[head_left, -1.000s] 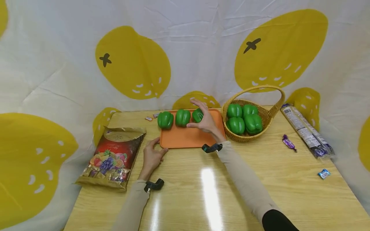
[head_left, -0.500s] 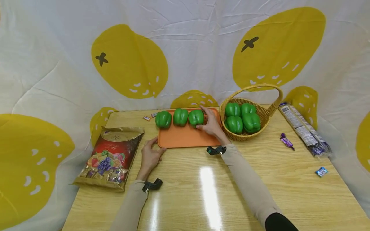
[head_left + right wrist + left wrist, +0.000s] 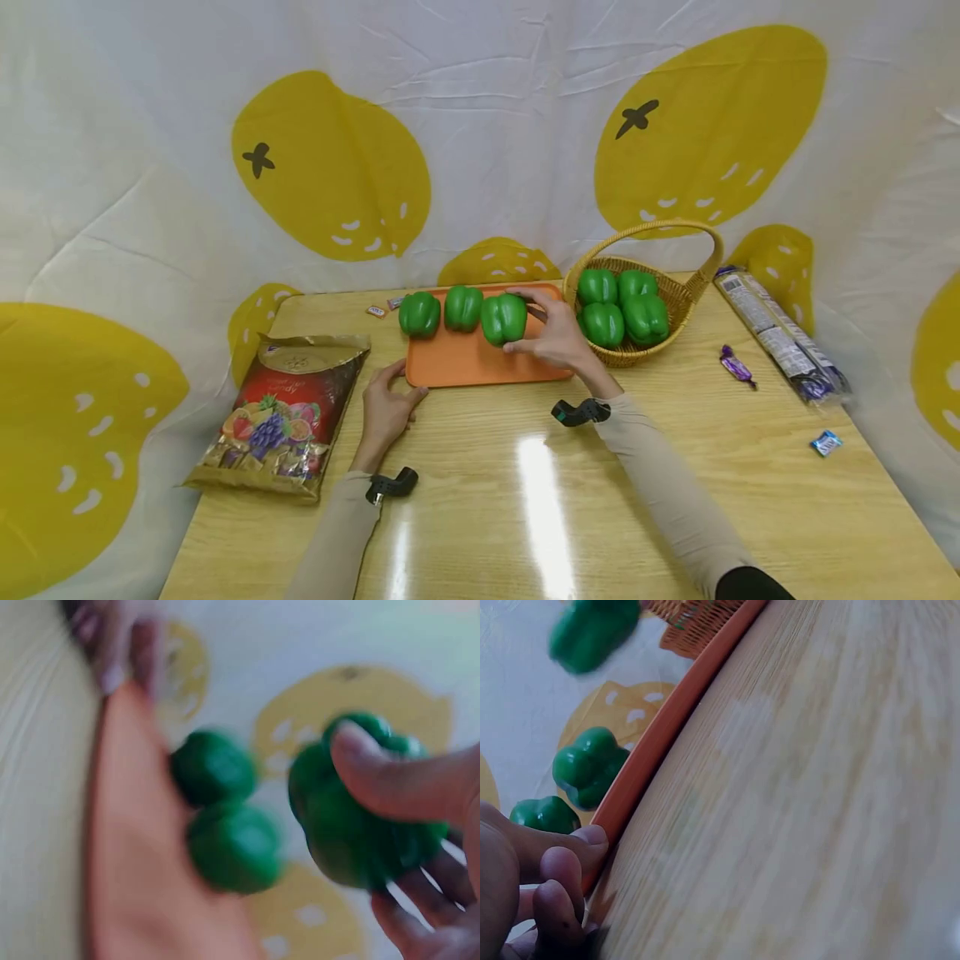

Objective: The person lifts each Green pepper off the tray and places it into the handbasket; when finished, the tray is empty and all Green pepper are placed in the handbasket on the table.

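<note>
My right hand (image 3: 558, 337) grips a green bell pepper (image 3: 503, 319) between thumb and fingers, lifted off the orange tray (image 3: 457, 367). In the right wrist view the thumb lies across this pepper (image 3: 345, 825), with fingers on its other side. Two more green bell peppers stand at the tray's back left, one at the corner (image 3: 419, 315) and one beside it (image 3: 462, 308). My left hand (image 3: 386, 412) holds the tray's near left corner. The left wrist view has its thumb on the tray's rim (image 3: 641, 761) and its other fingers curled beside it.
A wicker basket (image 3: 686, 304) with several green peppers stands right of the tray. A candy bag (image 3: 281, 421) lies at left. A long clear-wrapped package (image 3: 783, 333), a purple candy (image 3: 737, 367) and a blue candy (image 3: 826, 443) lie at right. Small candies (image 3: 377, 312) lie behind the tray's left.
My right hand reached the rightmost pepper on the tray, took hold of it and raised it toward me. My left hand stayed at the tray's corner.
</note>
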{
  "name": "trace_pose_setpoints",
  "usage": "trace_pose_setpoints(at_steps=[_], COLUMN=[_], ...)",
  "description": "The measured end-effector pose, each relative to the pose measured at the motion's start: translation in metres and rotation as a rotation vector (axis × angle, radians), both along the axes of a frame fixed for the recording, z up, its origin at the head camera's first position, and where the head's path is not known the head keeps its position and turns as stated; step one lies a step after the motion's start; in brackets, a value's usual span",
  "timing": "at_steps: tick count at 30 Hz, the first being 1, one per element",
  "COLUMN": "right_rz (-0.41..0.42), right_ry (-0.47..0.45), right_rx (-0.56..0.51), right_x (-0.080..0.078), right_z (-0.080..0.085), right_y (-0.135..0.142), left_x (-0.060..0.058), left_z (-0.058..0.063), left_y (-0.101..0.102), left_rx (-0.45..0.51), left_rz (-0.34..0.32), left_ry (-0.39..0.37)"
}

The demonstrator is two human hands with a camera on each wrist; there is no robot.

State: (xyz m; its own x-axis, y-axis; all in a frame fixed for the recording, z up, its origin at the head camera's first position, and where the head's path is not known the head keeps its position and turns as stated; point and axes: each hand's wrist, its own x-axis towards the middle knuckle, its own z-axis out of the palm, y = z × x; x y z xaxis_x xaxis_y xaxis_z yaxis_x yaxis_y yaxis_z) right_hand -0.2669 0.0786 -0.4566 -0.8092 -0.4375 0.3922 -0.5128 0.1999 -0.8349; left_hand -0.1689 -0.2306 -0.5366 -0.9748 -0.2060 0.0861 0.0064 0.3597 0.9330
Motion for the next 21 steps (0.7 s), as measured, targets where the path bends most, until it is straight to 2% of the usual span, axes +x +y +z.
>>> trace_pose_setpoints(at_steps=[3,5,7,9,14,18,21], right_rz=[0.121,0.178,0.206,0.204,0.147,0.03,-0.024], right_ry=[0.045,0.071,0.085,0.081,0.016,-0.046,-0.094], right_rx=[-0.105,-0.157,-0.195,-0.243,-0.303,-0.223,-0.155], right_x=[0.018,0.024,0.025,0.02,-0.002,-0.019,-0.029], right_z=[0.033,0.051,0.064,0.069,0.061,0.047,0.044], right_y=[0.023,0.044,0.067,0.091,0.141,0.166,0.174], left_x=[0.001,0.001,0.001,0.0,0.0,0.0,0.0], left_z=[0.002,0.003,0.004,0.003,0.002,0.001,0.0], left_y=[0.001,0.002,0.001,-0.001,-0.003,-0.002,0.0], left_rx=[-0.002,-0.003,-0.014,-0.022,-0.023,-0.016,-0.024], left_rz=[0.004,0.006,0.008,0.012,0.012,0.003,0.002], left_ry=[-0.002,-0.005,-0.009,-0.007,-0.001,0.001,0.004])
